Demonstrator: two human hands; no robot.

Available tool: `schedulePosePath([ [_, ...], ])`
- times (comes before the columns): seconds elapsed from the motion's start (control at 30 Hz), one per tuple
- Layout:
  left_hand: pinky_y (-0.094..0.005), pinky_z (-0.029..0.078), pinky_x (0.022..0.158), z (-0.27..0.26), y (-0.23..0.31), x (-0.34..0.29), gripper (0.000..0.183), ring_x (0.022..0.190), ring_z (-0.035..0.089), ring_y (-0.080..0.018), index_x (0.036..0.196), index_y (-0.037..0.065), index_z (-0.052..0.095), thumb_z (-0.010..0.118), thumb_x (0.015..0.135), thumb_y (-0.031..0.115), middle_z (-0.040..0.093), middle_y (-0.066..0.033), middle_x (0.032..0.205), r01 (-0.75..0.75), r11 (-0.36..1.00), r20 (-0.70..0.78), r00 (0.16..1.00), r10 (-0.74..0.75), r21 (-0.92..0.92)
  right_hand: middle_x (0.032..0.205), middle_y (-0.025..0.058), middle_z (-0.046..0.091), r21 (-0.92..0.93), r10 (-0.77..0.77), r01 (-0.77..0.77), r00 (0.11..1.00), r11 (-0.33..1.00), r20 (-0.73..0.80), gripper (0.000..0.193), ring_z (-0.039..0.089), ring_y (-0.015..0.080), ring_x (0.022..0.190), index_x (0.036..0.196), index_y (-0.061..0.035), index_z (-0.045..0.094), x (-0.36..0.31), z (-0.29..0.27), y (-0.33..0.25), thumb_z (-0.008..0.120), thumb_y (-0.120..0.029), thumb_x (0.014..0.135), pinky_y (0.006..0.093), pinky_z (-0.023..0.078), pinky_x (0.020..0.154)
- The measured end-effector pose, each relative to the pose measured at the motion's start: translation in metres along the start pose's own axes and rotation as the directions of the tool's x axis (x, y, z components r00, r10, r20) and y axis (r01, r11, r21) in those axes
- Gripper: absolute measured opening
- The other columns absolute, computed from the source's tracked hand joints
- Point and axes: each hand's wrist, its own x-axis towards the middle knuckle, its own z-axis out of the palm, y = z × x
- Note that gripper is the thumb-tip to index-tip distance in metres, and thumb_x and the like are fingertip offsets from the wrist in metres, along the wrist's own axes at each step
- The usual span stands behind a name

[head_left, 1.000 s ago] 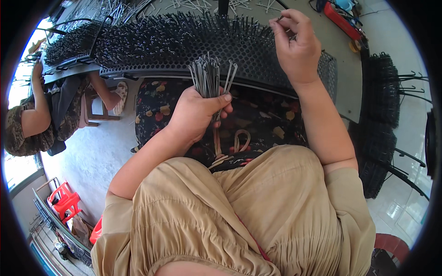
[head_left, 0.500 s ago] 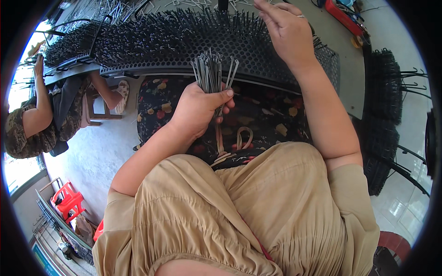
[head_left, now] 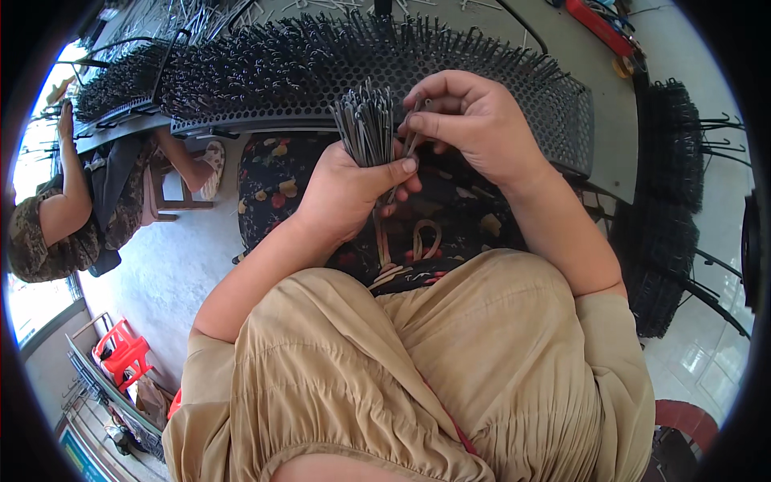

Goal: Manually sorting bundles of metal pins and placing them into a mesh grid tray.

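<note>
My left hand (head_left: 353,189) is wrapped round a bundle of thin grey metal rods (head_left: 365,120) with small looped ends, held upright above my lap. Beside the bundle, my right hand (head_left: 474,124) pinches one or two similar rods (head_left: 414,132) between thumb and fingers. Their lower ends run down by my left thumb. Past both hands stands a long black perforated rack (head_left: 498,104), its holes filled with many dark rods (head_left: 265,72) standing on end, thickest at the left and middle.
A dark floral cloth (head_left: 277,181) covers my lap. Loose rods (head_left: 201,32) lie on the table behind the rack. Another person (head_left: 60,217) sits at the left. A red tool-like object (head_left: 598,28) lies far right, and black hooked racks (head_left: 666,201) stand at the right.
My right hand has come down and nearer from over the rack, and its fingers now pinch the rods next to the bundle. My left hand has stayed in place.
</note>
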Motion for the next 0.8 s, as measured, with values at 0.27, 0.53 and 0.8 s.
schedulePosePath([
  [0.27, -0.0242, 0.045, 0.05, 0.001, -0.004, 0.002, 0.013, 0.065, 0.06, -0.0127, 0.098, 0.0, 0.059, 0.065, 0.089, 0.007, 0.066, -0.009, 0.079, -0.001, 0.999, -0.026, 1.0, 0.0, -0.041, 0.091, 0.0097, 0.071, 0.096, -0.11, 0.128, 0.979, 0.987, -0.17, 0.028, 0.067, 0.0117, 0.078, 0.114, -0.0018, 0.06, -0.009, -0.006, 0.007, 0.066, -0.006, 0.087, 0.0208, 0.05, 0.061],
  [0.53, -0.0247, 0.045, 0.05, 0.001, -0.006, 0.005, 0.01, 0.065, 0.059, -0.0131, 0.095, -0.001, 0.061, 0.064, 0.088, 0.005, 0.065, -0.0101, 0.079, 0.035, 0.999, -0.043, 0.998, -0.034, 0.021, 0.093, 0.0143, 0.071, 0.142, -0.23, 0.285, 0.922, 0.948, -0.312, 0.019, 0.07, 0.0188, 0.084, 0.108, -0.0017, 0.06, -0.002, -0.059, 0.003, 0.063, -0.003, 0.089, 0.0233, 0.053, 0.064],
  [0.8, -0.027, 0.044, 0.052, -0.001, -0.012, 0.008, 0.012, 0.067, 0.058, -0.0144, 0.096, 0.002, 0.059, 0.065, 0.087, 0.006, 0.064, -0.0104, 0.08, 0.142, 0.99, -0.063, 0.988, -0.141, 0.011, 0.099, 0.0161, 0.07, 0.074, -0.416, 0.495, 0.794, 0.866, -0.443, 0.022, 0.069, 0.02, 0.091, 0.113, 0.0029, 0.058, 0.002, -0.089, -0.007, 0.061, 0.001, 0.091, 0.0244, 0.056, 0.07],
])
